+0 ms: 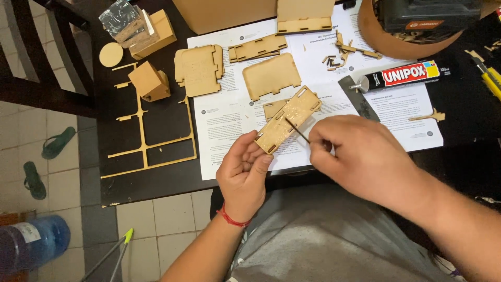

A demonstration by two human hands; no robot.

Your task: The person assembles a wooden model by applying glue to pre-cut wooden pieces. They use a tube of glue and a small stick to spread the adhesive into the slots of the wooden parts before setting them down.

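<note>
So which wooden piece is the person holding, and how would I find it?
Start at the white paper sheets spread on the dark table. At their near edge, the left hand lifts a long, narrow wooden panel while the right hand touches a thin stick to it. Unlike the plain rounded panel lying flat behind it, this one is tilted and has small rectangular slots.

stick's end hidden under right hand; bottle cropped

The left hand rises palm-up from the lower middle, fingers curled and thumb pressed in a grip, a red cord round its wrist — the right hand reaches in from the right, knuckles up, fingertips pinched together just beside the left thumb
</note>
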